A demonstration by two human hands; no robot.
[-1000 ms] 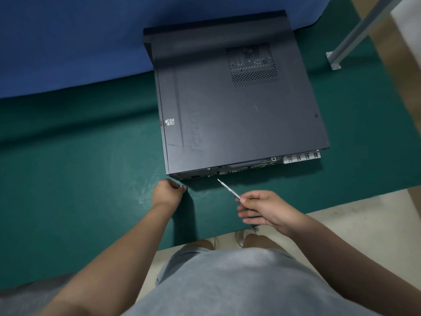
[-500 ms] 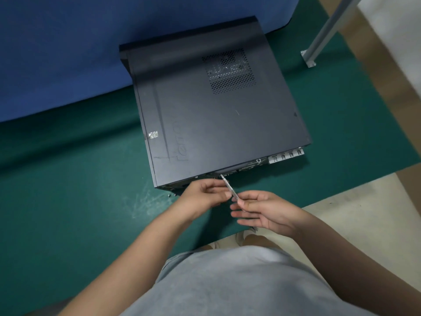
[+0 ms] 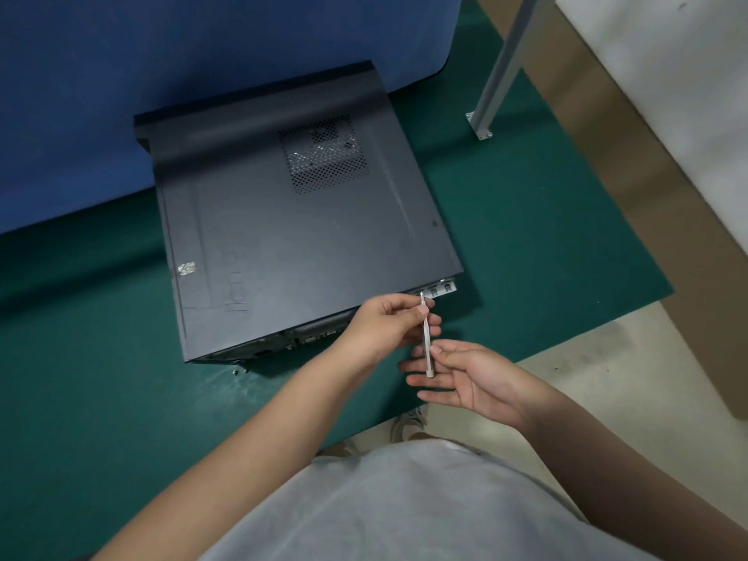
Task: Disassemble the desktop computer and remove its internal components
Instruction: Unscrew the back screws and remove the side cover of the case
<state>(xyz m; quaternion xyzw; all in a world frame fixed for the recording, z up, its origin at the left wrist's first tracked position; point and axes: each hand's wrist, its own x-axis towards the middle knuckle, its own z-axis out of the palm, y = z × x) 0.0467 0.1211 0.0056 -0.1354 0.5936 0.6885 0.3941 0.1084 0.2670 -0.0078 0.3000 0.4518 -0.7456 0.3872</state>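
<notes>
Green matting covers the table (image 3: 101, 358), where the closed desktop computer (image 3: 291, 220) lies flat toward its far edge against a blue backdrop (image 3: 202, 54). At its near end the left hand (image 3: 384, 321) pinches a slim metal screwdriver (image 3: 426, 338); the right hand (image 3: 465, 378) lies released beneath it, fingers (image 3: 429, 380) straight.

Desktop computer (image 3: 291, 220) was dark charcoal grey, matte, side panel carrying a square patch of fine perforated dots (image 3: 324, 153) with pale metal showing through. Faint lettering in a slightly lighter grey ran near its left edge; a small silver-white sticker (image 3: 186, 268) sat beside it. Rear bracket strip (image 3: 439, 288) was light silver. Screwdriver (image 3: 426, 338) was plain pale silver, unpatterned. Mat (image 3: 81, 378) was deep green with whitish scuff marks near the case's front corner. Backdrop cloth (image 3: 162, 54) was solid blue. Post (image 3: 502, 66) was light grey. Shirt (image 3: 404, 512) was plain pale grey. Floor (image 3: 607, 378) was beige.
</notes>
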